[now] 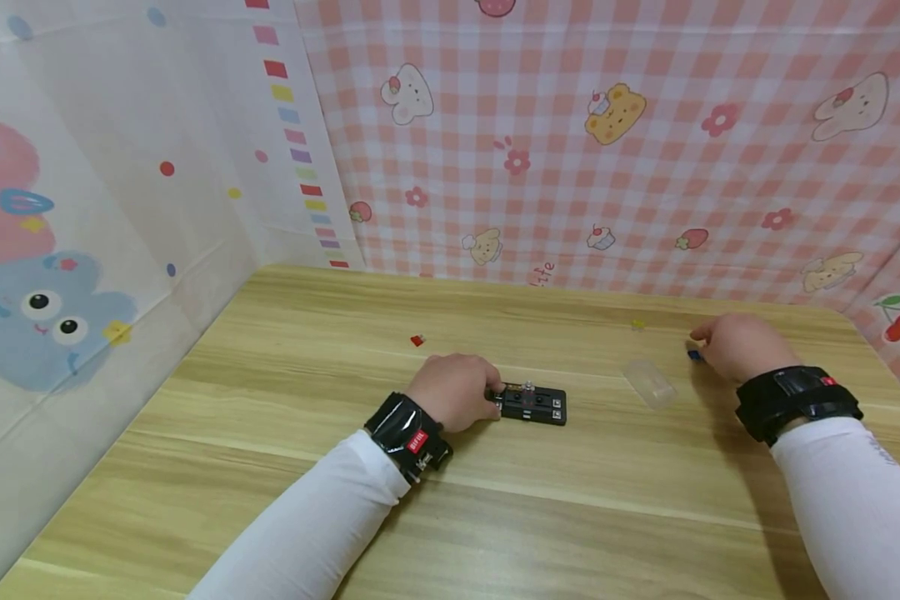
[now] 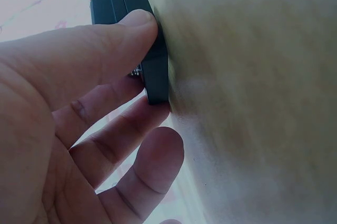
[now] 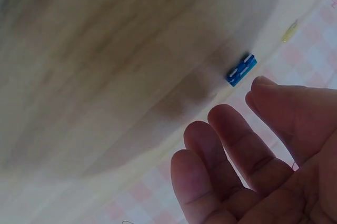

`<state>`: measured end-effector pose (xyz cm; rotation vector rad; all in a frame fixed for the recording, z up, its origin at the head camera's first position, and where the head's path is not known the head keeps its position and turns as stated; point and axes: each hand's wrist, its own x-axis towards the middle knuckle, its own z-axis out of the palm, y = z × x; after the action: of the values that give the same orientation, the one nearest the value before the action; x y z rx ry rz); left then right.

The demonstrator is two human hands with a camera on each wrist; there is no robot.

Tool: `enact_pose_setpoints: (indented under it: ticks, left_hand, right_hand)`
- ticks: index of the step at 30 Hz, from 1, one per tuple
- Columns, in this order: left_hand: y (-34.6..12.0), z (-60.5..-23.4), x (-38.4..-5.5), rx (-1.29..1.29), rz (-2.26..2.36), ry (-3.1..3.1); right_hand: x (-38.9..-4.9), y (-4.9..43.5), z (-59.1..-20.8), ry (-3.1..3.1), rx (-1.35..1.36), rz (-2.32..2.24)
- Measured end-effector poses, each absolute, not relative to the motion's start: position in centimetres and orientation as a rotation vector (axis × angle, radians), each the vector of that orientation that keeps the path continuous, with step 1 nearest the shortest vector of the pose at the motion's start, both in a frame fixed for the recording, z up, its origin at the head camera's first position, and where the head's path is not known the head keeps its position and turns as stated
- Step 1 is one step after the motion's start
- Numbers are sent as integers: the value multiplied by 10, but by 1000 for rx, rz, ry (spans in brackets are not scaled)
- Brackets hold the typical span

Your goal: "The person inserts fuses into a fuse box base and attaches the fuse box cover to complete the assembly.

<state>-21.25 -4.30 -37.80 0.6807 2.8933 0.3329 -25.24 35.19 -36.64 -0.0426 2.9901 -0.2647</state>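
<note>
My left hand (image 1: pixel 456 392) grips the left end of a black fuse block (image 1: pixel 543 405), which lies on the table. In the left wrist view the thumb (image 2: pixel 138 23) presses the block's side, with fingers around its end. Metal terminals show on top of the block. Beside a small blue blade fuse (image 3: pixel 242 70) hovers my right hand (image 3: pixel 263 155), its fingers loosely bent and apart from the fuse in the right wrist view. In the head view the blue fuse (image 1: pixel 694 355) sits just left of that hand's fingertips.
A clear plastic cover (image 1: pixel 650 384) lies between the fuse block and my right hand. A small yellow fuse (image 1: pixel 637 324) lies farther back, and a red fuse (image 1: pixel 417 340) is behind my left hand. Patterned cloth (image 1: pixel 570 192) hangs along the wooden table's back edge.
</note>
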Motion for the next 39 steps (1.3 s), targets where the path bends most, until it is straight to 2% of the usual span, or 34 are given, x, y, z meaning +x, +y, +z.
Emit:
enact_pose_setpoints:
  ticks: [10, 39]
  left_hand:
    - [-43, -379, -213, 682, 329, 2897]
    - [-44, -379, -213, 669, 350, 2896]
  right_hand:
    - [-254, 353, -369, 3008, -119, -220]
    - [-254, 351, -374, 3021, -105, -228]
